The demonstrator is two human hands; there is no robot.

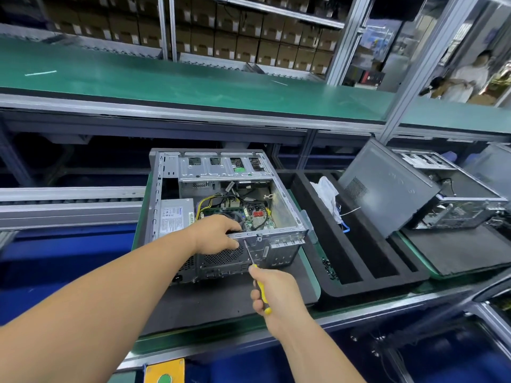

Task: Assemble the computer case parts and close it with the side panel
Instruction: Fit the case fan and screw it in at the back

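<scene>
Two computer cases (221, 205), one screwdriver (255, 275)

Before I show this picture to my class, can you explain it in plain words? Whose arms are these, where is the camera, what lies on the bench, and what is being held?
There is no robot here. One wide-angle camera sits on a person's head and looks down at their two bare arms.

In front of them an open computer case lies on its side on a dark mat, with its circuit board and cables showing. The left hand grips the case's near edge. The right hand holds a yellow-handled screwdriver, with its tip at the case's near wall.

To the right stands a black foam tray holding a white bag and some small dark parts. Beyond it, a grey side panel leans against a second case.
</scene>
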